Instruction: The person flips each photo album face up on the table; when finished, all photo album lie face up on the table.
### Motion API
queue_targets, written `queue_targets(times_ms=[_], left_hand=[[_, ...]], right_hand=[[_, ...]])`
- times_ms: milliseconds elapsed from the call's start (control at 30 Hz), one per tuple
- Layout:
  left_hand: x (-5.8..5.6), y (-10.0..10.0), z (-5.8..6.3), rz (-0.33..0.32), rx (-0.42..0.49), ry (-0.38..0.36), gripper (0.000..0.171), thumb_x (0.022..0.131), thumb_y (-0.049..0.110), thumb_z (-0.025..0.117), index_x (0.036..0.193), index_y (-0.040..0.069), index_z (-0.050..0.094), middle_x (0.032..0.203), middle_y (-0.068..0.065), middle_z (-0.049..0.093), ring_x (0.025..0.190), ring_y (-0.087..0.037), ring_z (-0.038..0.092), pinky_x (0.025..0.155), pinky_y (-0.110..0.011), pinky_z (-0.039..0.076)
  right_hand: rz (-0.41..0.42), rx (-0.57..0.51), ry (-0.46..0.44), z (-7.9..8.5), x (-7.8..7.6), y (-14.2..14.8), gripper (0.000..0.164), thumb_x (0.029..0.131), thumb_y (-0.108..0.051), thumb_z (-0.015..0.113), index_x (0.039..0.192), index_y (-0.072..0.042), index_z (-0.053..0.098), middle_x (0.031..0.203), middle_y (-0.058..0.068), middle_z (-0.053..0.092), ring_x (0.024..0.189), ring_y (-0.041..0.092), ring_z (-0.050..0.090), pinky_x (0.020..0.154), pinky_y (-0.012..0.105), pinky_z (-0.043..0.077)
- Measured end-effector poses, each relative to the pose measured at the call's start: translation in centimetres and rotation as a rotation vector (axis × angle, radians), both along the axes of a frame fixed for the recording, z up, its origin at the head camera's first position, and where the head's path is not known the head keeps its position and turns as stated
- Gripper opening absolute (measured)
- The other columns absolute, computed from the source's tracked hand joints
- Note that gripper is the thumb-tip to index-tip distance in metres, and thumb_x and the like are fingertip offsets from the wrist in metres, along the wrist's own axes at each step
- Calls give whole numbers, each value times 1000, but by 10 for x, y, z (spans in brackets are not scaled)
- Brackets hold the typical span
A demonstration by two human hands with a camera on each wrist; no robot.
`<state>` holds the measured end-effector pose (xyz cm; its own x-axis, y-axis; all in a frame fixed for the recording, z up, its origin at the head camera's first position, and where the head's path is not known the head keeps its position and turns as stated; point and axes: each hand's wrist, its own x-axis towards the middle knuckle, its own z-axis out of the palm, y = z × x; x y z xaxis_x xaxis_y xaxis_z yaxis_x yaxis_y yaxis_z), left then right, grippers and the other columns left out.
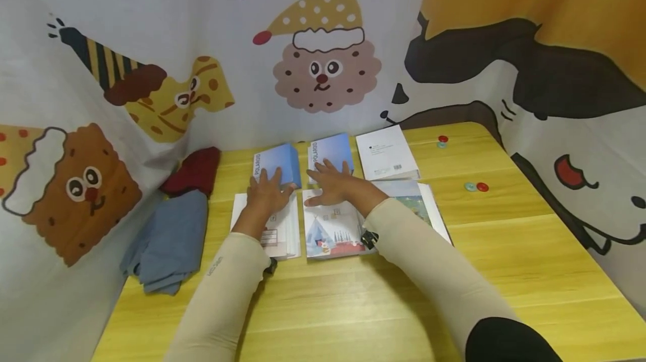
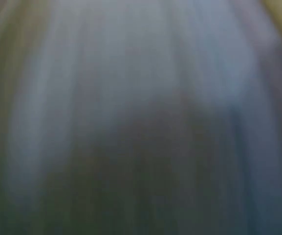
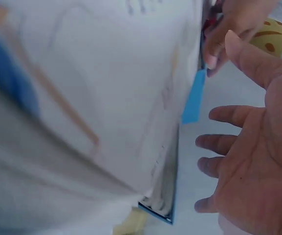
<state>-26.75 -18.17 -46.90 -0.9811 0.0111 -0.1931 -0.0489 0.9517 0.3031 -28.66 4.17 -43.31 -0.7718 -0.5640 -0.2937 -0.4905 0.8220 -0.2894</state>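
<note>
In the head view my left hand (image 1: 267, 196) has its fingers spread over the seam between a blue book lettered POLAROID (image 1: 277, 159) and a white-covered book (image 1: 242, 208). My right hand (image 1: 335, 182) spreads its fingers over a second blue POLAROID book (image 1: 340, 149) and a book with a tent drawing (image 1: 323, 233). Both hands hold nothing; whether they press or only hover is hard to tell. The right wrist view shows the right hand (image 3: 258, 147) with fingers extended beside a pale printed cover (image 3: 111, 83), the left hand (image 3: 243, 29) beyond it. Motion blurs the left wrist view.
A white book (image 1: 386, 152) lies back right; a picture-covered book (image 1: 416, 202) is partly behind the right forearm. Folded grey-blue cloth (image 1: 174, 238) and dark red cloth (image 1: 194, 171) lie left. Red and teal discs (image 1: 476, 187) sit on the yellow table (image 1: 530, 272). A printed curtain (image 1: 242, 82) hangs behind.
</note>
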Motion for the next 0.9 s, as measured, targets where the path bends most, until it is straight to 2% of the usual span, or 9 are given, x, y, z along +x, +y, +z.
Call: queue_targets(times_ms=[133, 333, 533, 667, 800, 900], left_hand=[[-2, -1, -1, 23, 0, 29, 74, 115, 52, 42, 176, 14, 22, 179, -35, 12, 161, -69, 15, 130, -76, 26], [-2, -2, -3, 11, -13, 60, 68, 116, 44, 47, 174, 13, 29, 176, -35, 23, 158, -66, 27, 127, -74, 33], [1, -3, 1, 27, -15, 75, 70, 115, 46, 50, 174, 13, 30, 176, -34, 24, 160, -63, 25, 128, -76, 29], [10, -10, 16, 18, -17, 49, 74, 114, 50, 51, 174, 14, 28, 178, -32, 21, 162, -63, 21, 128, -81, 23], [20, -20, 44, -28, -6, -40, 78, 114, 50, 49, 176, 14, 20, 181, -31, 10, 163, -63, 15, 128, -83, 19], [20, -26, 65, -63, -15, -67, 80, 114, 50, 50, 176, 12, 18, 181, -32, 6, 163, -64, 14, 127, -82, 21]], right_hand=[[24, -56, -33, -6, -2, -10, 95, 103, -63, 65, 176, -19, 24, 186, 12, 12, 173, 37, -5, 132, 76, -11], [51, -84, -63, -14, -6, -18, 94, 102, -67, 64, 176, -21, 26, 185, 6, 20, 173, 38, -4, 131, 75, -14], [71, -77, -88, -16, -7, -24, 96, 102, -69, 63, 176, -22, 24, 184, 2, 21, 173, 36, -6, 131, 73, -18], [83, -71, -108, -13, -8, -23, 95, 102, -67, 63, 176, -23, 23, 185, 5, 18, 173, 38, -7, 129, 75, -19], [88, -51, -115, -5, -12, -20, 93, 103, -67, 62, 176, -24, 23, 185, 8, 15, 173, 39, -7, 128, 77, -18], [86, -31, -120, 1, -16, -18, 94, 104, -68, 60, 177, -24, 20, 186, 10, 13, 173, 39, -6, 129, 77, -16]])
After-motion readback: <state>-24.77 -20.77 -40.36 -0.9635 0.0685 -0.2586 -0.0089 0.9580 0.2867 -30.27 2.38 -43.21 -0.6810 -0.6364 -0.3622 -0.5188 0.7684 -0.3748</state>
